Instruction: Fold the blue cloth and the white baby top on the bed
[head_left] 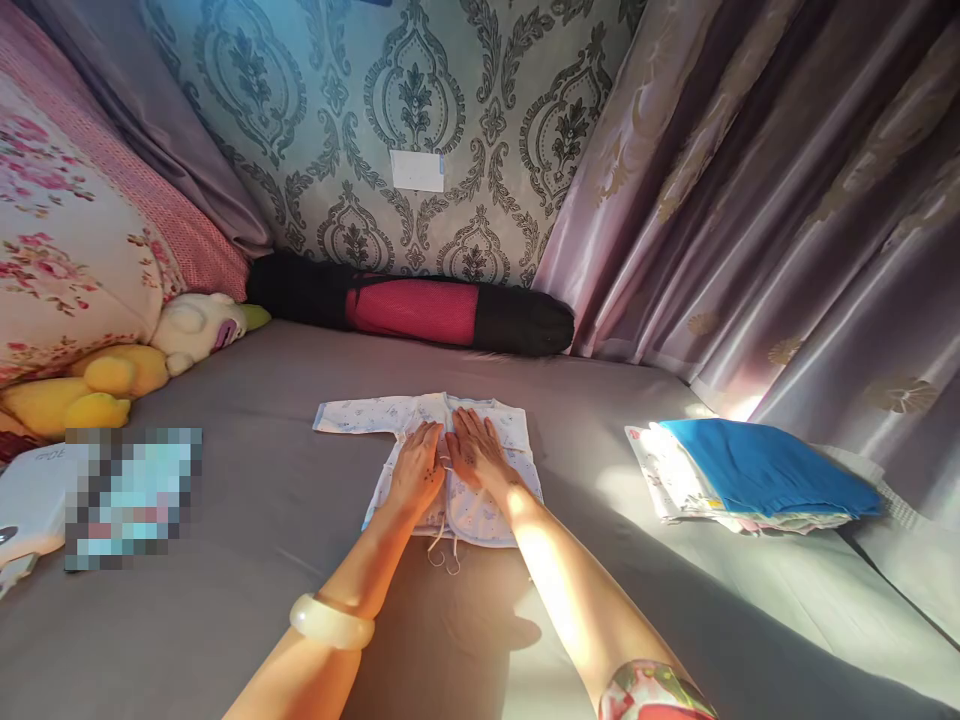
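A small white baby shirt [480,515] with a pale blue print lies spread on the grey bed sheet [300,620]. Its left sleeve [360,414] stretches out to the side, while no sleeve sticks out on the right, where the cloth looks folded in. Thin ties [444,550] hang from the lower hem. My left hand [420,465] rests flat on the left front of the shirt. Beside it, my right hand [476,450] lies flat on the right front, fingers pointing away from me. Neither hand grips the cloth.
A stack of folded clothes [765,470], blue on top, sits at the right. Along the patterned wall lies a black and red rolled bag [420,310]. Plush toys [112,380], a white device [45,500] and a pixelated item [139,495] are at the left. Curtains [750,200] hang at right.
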